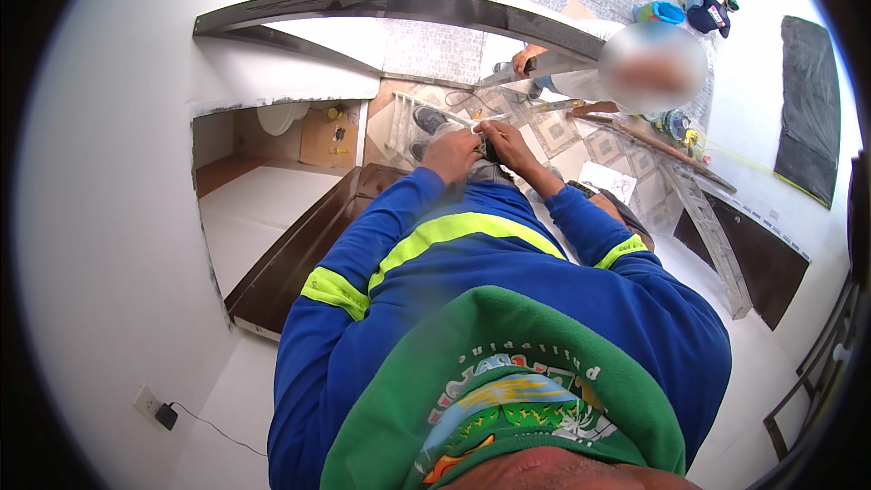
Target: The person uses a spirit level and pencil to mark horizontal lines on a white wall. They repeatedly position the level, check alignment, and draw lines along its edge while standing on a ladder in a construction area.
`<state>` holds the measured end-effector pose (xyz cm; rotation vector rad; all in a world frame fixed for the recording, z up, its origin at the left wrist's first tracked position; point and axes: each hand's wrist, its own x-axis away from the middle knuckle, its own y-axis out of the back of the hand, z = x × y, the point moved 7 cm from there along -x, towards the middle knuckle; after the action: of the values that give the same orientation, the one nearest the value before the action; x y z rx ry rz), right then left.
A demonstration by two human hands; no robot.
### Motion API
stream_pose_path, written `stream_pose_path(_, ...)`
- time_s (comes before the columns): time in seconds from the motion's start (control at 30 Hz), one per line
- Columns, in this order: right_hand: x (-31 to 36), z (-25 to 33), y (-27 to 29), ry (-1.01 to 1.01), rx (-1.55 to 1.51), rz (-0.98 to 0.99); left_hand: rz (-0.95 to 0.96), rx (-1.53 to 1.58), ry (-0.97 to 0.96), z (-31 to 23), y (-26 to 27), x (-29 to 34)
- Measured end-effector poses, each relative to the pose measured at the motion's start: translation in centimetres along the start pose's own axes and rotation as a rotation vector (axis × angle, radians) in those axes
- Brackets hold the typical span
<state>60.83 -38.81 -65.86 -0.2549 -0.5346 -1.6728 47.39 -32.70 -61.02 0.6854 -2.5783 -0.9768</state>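
Hands: left hand point(451, 152) & right hand point(508, 145) both pinching 1 thin white strip point(478, 122).

both arms reach forward and away from the body, sleeved in blue with a yellow-green band around each upper arm. the left forearm runs straight up the picture; the right bends at the elbow and angles inward, its sleeve pushed back so the bare forearm shows. the left hand point(451, 154) and the right hand point(508, 146) meet close together, nearly touching, knuckles up. the fingers point(483, 132) of both curl inward in a pinch toward each other; what they pinch is too small to tell.
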Motion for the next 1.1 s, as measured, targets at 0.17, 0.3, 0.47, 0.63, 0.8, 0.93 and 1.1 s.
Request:
stream_pose_path(0.17, -0.3, 0.1, -0.3, -0.057, -0.134, 0.092, 0.045, 0.005, 0.045, 0.1, -0.2, -0.1)
stream_pose_path(0.3, 0.6, 0.8, 0.0, -0.15, -0.411, 0.128, 0.097, 0.018, 0.204, 1.0, -0.3, 0.2)
stream_pose_path(0.47, 1.3, 1.6, 0.2, -0.123, -0.344, 0.032, 0.069, 0.029, 0.213, 0.5, 0.1, 0.0)
stream_pose_path(0.63, 1.8, 1.5, 0.0, 0.052, -0.072, -0.081, 0.063, -0.023, 0.229, 0.3, 0.4, 0.0)
stream_pose_path(0.8, 1.3, 1.3, -0.7, 0.223, 0.092, -0.086, 0.021, -0.092, 0.141, -0.2, 0.9, 0.4)
stream_pose_path(0.93, 0.3, 0.5, -1.2, 0.117, 0.083, 0.067, -0.089, -0.162, -0.039, -1.3, 1.5, 0.7)
stream_pose_path(1.1, 0.1, 0.1, -1.6, -0.153, -0.27, 0.157, -0.15, -0.23, -0.1, -1.6, 1.7, 0.9)
